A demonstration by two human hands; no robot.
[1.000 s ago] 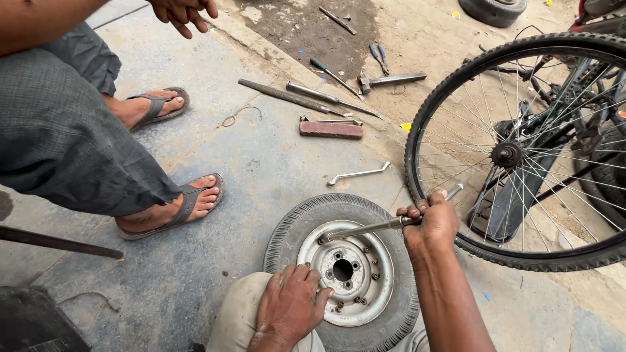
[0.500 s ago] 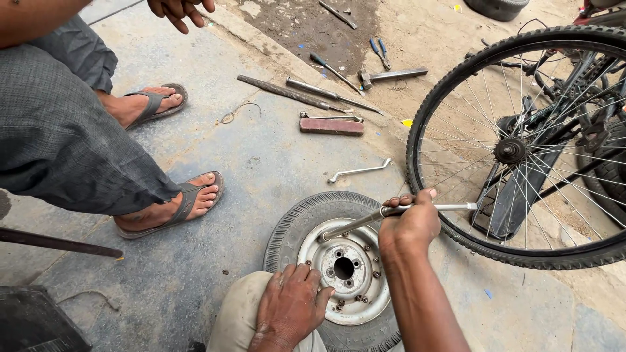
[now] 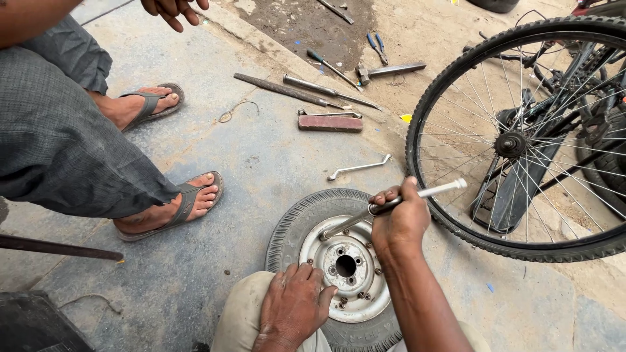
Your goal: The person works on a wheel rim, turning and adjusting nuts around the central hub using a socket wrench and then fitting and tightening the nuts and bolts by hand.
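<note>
A small tyre (image 3: pixel 301 215) on a silver steel rim (image 3: pixel 347 267) lies flat on the concrete in front of me. My right hand (image 3: pixel 399 221) is shut on a long metal lever (image 3: pixel 391 205). The lever's tip sits at the rim's upper left edge, against the tyre bead. My left hand (image 3: pixel 292 306) presses flat on the near left side of the rim and tyre, fingers spread, above my knee.
A bicycle wheel (image 3: pixel 521 137) stands upright at the right. A bent spanner (image 3: pixel 358 167), a red block (image 3: pixel 329 122), files, a hammer (image 3: pixel 388 70) and pliers lie beyond the tyre. Another person crouches at the left, sandalled feet (image 3: pixel 173 208) on the concrete.
My right hand has moved left and nearer along the tyre, swinging the lever's free end out to the right. My left hand stays on the rim.
</note>
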